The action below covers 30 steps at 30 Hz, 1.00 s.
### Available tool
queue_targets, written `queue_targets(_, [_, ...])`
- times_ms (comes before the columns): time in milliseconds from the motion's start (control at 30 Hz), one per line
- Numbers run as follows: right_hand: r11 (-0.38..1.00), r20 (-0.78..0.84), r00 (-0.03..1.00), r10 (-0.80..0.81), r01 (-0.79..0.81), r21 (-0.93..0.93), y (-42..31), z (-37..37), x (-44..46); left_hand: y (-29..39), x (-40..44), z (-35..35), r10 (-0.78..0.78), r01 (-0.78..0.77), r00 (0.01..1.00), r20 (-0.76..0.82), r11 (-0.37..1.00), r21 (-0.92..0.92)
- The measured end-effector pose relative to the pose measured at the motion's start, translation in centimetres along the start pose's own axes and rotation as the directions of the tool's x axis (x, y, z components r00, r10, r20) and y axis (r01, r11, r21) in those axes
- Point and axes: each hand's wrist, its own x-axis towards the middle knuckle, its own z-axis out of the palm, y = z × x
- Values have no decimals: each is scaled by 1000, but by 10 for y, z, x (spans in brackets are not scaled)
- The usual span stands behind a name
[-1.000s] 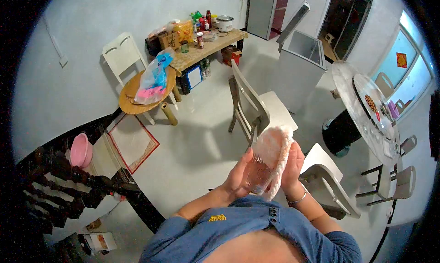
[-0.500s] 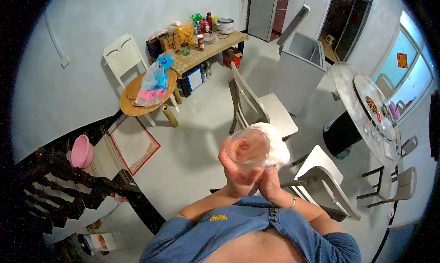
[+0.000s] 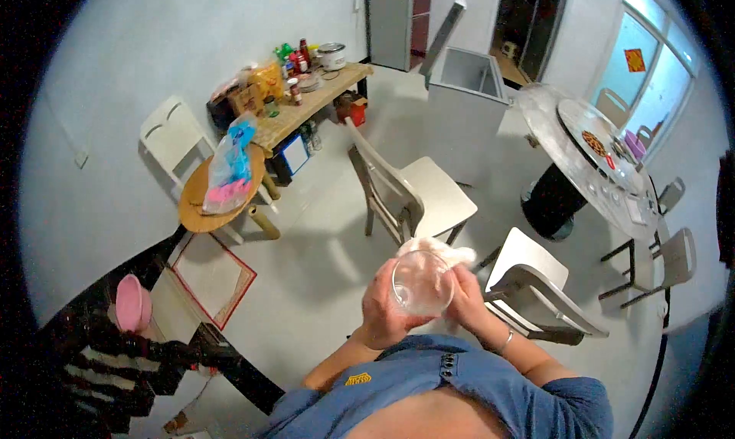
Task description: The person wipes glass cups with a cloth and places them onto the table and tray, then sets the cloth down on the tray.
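Shirt: blue (image 3: 490, 359), nearest the camera, with a yellow emblem (image 3: 358, 379) on its chest; any lettering in it is too small to read.
Left hand: wrapped around the left side of the glass (image 3: 380, 309).
Right hand: closed on the cloth at the right side of the glass (image 3: 465, 297), close beside the left; a bracelet (image 3: 507, 340) circles that wrist.
Glass: clear (image 3: 423, 286), between the two hands just in front of the shirt, its round mouth facing up toward the camera.
Cloth: pale and soft (image 3: 432, 248), bunched along the glass's far side.
Chairs: one (image 3: 528, 263) just beyond the right hand, another (image 3: 438, 194) farther ahead.
Pink basin: off to the left (image 3: 134, 305).
Round stool: wooden (image 3: 195, 217), bearing a plastic bag (image 3: 230, 171) with blue and pink in it.
Side table: against the wall (image 3: 287, 123), crowded with a yellow package (image 3: 268, 79), a labelled jar (image 3: 295, 93), bottles (image 3: 304, 53) and a white cooker (image 3: 332, 58); the printing is illegible at this distance.
Round table: at the right (image 3: 542, 117), with a turntable.
Freezer: lid raised (image 3: 463, 121).
Window sign: red with yellow marks (image 3: 634, 60), unreadable.
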Motion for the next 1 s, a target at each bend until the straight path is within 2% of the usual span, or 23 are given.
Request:
queue_targets(33, [981, -117, 992, 44, -21, 193, -5, -2, -3, 0, 2, -2, -67, 58, 995, 75, 991, 123])
queue_targets(67, [994, -32, 999, 36, -32, 107, 7, -18, -6, -2, 2, 0, -60, 50, 994, 87, 992, 112])
queue_targets(133, [945, 12, 970, -242, 239, -222, -12, -28, -9, -7, 0, 4, -137, 136, 991, 0, 986, -95])
queue_targets(167, [822, 163, 941, -298, 339, -458, -8, -36, -13, -8, 0, 4, -147, 153, 987, 71, 984, -95])
queue_targets(200, [660, 278, 890, -362, 455, -598, -10, -38, -13, -7, 2, 5, -142, 151, 986, 85, 983, -105])
queue_targets(267, [542, 371, 827, -422, 559, -628, -7, -43, -14, -3, 9, 7, -3, -9, 989, 150, 997, 81])
queue_targets(300, [541, 350, 838, -418, 540, -645, -11, -44, -14, -4, 11, 8, 11, -22, 986, 169, 998, 62])
queue_targets(367, [709, 486, 846, -220, 481, -516, -20, -45, -14, -8, 13, 6, -119, 207, 890, 441, 966, -156])
queue_targets(400, [714, 541, 822, -180, 488, -503, -22, -46, -17, -7, 13, 5, -104, 201, 882, 461, 965, -167])
queue_targets(467, [713, 534, 805, -259, 532, -456, -21, -42, -25, -5, 12, 2, -179, 384, 745, 642, 903, -194])
queue_targets(500, [716, 519, 816, -256, 521, -465, -20, -38, -26, -6, 10, 6, -145, 480, 693, 707, 824, -300])
queue_targets(533, [738, 446, 833, -328, 520, -431, -18, -33, -27, -5, 9, 8, -137, 483, 681, 719, 822, -301])
queue_targets(600, [754, 352, 851, -389, 514, -409, -14, -22, -27, -4, 7, 13, -205, 700, 616, 761, 586, -409])
queue_targets(633, [764, 242, 863, -443, 505, -402, -11, -16, -27, -6, 9, 13, -190, 700, 610, 769, 584, -411])
queue_targets(667, [772, 129, 861, -491, 499, -393, -8, -12, -29, -8, 11, 12, -180, 778, 559, 810, 452, -436])
queue_targets(700, [757, 129, 848, -514, 519, -397, -6, -10, -30, -10, 13, 10, -162, 841, 506, 848, 312, -442])
queue_targets(733, [756, 121, 851, -512, 513, -407, -7, -8, -30, -10, 15, 9, -150, 843, 500, 853, 311, -440])
queue_targets(800, [682, 122, 785, -607, 594, -427, -16, -2, -28, -9, 16, 2, -72, 881, 469, 880, -33, -472])
queue_targets(833, [695, 103, 796, -597, 577, -429, -20, 0, -26, -8, 13, -1, -59, 883, 426, 903, -188, -429])
queue_targets(867, [697, 93, 802, -590, 564, -442, -20, 4, -25, -13, 10, -3, -45, 889, 415, 909, -193, -416])
queue_targets(900, [768, 52, 852, -522, 495, -407, -20, 6, -25, -21, 7, -2, 0, 866, 364, 931, -368, -339])
queue_targets(933, [828, 14, 893, -450, 423, -368, -20, 9, -22, -25, 6, -2, 16, 858, 348, 937, -409, -311])
queue_targets(1000, [832, -58, 883, -466, 414, -369, -21, 18, -20, -28, 7, -1, 48, 836, 314, 948, -487, -252])
